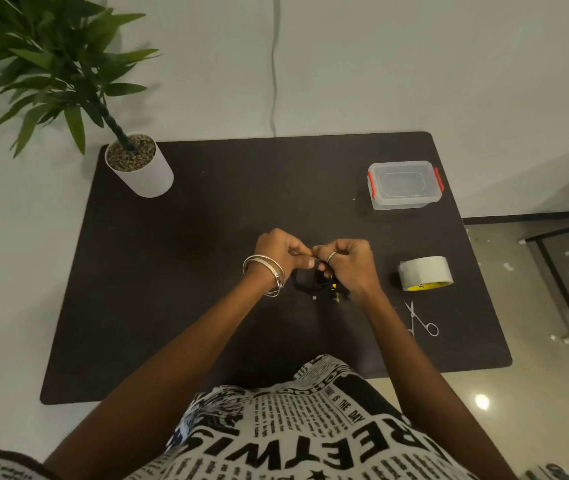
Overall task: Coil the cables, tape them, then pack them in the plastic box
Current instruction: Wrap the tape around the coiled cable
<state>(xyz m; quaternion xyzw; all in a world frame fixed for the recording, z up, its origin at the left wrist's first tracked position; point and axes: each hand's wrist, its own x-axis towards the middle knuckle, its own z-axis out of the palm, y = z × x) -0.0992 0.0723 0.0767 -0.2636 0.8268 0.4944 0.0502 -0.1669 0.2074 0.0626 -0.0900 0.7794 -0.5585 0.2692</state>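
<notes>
Upper left of the frame: potted plant on the far left corner of the dark desk, not involved. Centre: left hand and right hand meet fingertip to fingertip, both clenched in a pinch on something small and pale between them, likely a strip of tape; too small to be sure. Just below the hands, toward the lower edge, hangs the black cable bundle, coiled, yellow-tipped plugs at its right end; the right hand's lower fingers seem to hold it, the contact is partly hidden. The bundle's long axis runs left-right. Right of centre: tape roll on its side, near the right hand; scissors below it, beside the right forearm. Upper right: plastic box, lid on, red clips, well apart from the hands, up and right. Judgement: taping step; the right hand is nearer the box for packing, and the lid must come off first.
</notes>
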